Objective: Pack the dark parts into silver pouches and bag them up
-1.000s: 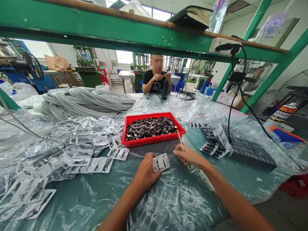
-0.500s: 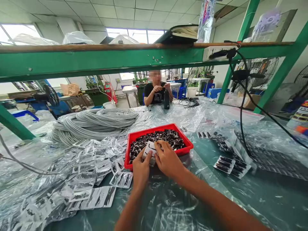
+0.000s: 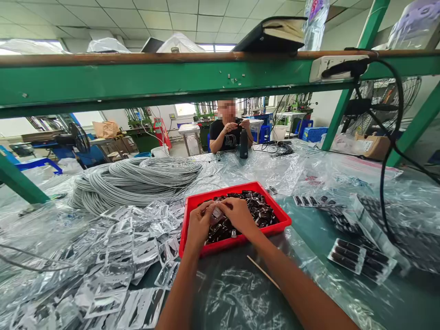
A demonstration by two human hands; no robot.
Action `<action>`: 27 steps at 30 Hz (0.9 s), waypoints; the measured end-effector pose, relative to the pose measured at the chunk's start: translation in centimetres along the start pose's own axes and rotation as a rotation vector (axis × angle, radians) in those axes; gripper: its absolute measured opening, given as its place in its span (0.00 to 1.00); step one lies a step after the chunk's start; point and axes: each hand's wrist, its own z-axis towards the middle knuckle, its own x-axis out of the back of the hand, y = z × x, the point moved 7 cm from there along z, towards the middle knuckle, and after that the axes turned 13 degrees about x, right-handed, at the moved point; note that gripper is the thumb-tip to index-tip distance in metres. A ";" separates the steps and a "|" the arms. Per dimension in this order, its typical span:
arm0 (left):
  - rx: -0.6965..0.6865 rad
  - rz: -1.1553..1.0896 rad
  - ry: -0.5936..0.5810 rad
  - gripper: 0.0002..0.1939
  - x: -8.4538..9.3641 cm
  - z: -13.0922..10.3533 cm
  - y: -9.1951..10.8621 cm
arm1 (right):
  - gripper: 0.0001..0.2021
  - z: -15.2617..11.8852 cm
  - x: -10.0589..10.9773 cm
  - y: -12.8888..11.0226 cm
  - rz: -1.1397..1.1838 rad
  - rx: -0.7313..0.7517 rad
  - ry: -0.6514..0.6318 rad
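A thin, pale wooden stick (image 3: pixel 264 273) lies on the near side of the red tray, partly hidden by the right forearm, on a green worktop (image 3: pixel 409 308) sheeted in clear plastic film. To the tray's left spreads a loose heap of flat white-and-silver plastic packs (image 3: pixel 112 268); to its right lie clear packs of dark brown, rod-like pieces (image 3: pixel 347 254).

The left hand (image 3: pixel 199 223) and right hand (image 3: pixel 239 214) come together above the tray's near left part, the fingertips of both pinched on a small, pale, partly see-through piece (image 3: pixel 217 212). The fingers cover much of it, so its exact form cannot be told. Beneath them, the shallow, rectangular red plastic tray (image 3: pixel 283 223) holds a pile of small dark brown pieces with shiny ends (image 3: pixel 263 211).

The step in hand seems to be fine two-handed fingerwork on the pale piece. As a judgement, the next move calls for a steady pinch from both sides, without letting it slip into the pile.

Beyond the tray to the left rests a big coil of grey cable (image 3: pixel 137 182). Farther behind the tray stands a black bottle (image 3: pixel 244 145), and past it sits a co-worker in a black shirt (image 3: pixel 220 133), both hands raised.
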 end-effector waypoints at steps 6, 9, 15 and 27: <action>0.096 0.066 0.099 0.21 1.4 1.2 -1.5 | 0.11 0.0 1.0 3.6 0.093 -0.117 -0.090; 0.066 0.078 0.192 0.21 2.6 1.5 -1.7 | 0.13 0.3 1.7 2.3 -0.105 -0.042 -0.048; 0.016 -0.038 0.296 0.18 2.0 0.2 -1.3 | 0.17 -0.8 -1.7 -2.5 -0.354 0.159 -0.068; 0.095 -0.093 -0.088 0.19 0.1 0.6 -1.4 | 0.09 -0.4 -0.3 0.7 0.007 -0.065 -0.059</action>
